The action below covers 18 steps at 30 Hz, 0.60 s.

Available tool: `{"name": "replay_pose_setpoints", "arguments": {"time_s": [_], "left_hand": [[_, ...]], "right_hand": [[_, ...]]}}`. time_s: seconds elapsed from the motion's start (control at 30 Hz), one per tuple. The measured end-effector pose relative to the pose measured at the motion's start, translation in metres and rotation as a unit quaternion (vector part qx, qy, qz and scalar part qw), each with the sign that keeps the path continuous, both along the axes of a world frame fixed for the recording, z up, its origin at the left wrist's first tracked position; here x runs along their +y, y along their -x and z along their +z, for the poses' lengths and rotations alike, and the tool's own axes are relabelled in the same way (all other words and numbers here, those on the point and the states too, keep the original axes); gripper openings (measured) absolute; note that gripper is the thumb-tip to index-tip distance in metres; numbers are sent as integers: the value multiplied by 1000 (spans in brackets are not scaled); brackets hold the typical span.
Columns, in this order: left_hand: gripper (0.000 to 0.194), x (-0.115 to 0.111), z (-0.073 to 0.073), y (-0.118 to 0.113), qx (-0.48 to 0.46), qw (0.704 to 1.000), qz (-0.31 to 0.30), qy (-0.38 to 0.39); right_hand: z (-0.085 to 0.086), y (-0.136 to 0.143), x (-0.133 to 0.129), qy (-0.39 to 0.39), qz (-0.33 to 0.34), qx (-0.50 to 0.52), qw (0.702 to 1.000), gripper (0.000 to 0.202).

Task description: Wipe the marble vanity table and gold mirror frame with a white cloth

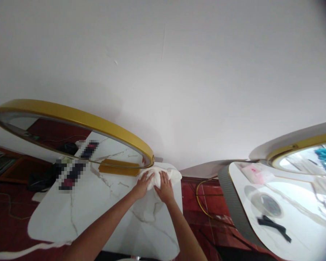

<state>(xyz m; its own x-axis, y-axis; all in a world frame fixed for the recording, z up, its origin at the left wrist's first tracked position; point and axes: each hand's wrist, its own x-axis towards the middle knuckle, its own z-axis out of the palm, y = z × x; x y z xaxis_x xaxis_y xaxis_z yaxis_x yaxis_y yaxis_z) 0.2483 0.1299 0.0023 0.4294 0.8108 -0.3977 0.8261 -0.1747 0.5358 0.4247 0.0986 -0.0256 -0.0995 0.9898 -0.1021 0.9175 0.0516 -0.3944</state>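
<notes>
A bunched white cloth (175, 176) lies on the marble-patterned white tabletop (108, 210), at its back right corner by the wall. My left hand (142, 185) grips the cloth's left side, fingers curved over it. Just to the right, my right hand (165, 187) presses on the middle of the same cloth, its fingers closed down over the folds. Directly left of the cloth stands the gold base (119, 168) of a round mirror (70, 132) with a gold frame. Parts of the cloth under my palms are hidden.
A second white table (296, 217) on the right carries a pink-and-white packet (252, 173), a round clear-lidded item (270, 203), a black strap-like object (274, 228) and another gold-framed mirror (309, 154). A yellow cable (199, 201) runs over the red floor between the tables. A pixelated object (73, 174) lies at the left.
</notes>
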Motion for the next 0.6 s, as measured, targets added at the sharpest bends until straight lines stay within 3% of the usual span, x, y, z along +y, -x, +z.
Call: {"name": "replay_pose_setpoints", "arguments": {"time_s": [0.3, 0.6], "left_hand": [[81, 24, 2, -24, 23, 1000, -8, -11], [83, 6, 0, -54, 23, 999, -29, -15]], "right_hand": [[4, -22, 22, -19, -6, 0, 1000, 69], [-1, -52, -2, -51, -31, 11, 998, 68]]}}
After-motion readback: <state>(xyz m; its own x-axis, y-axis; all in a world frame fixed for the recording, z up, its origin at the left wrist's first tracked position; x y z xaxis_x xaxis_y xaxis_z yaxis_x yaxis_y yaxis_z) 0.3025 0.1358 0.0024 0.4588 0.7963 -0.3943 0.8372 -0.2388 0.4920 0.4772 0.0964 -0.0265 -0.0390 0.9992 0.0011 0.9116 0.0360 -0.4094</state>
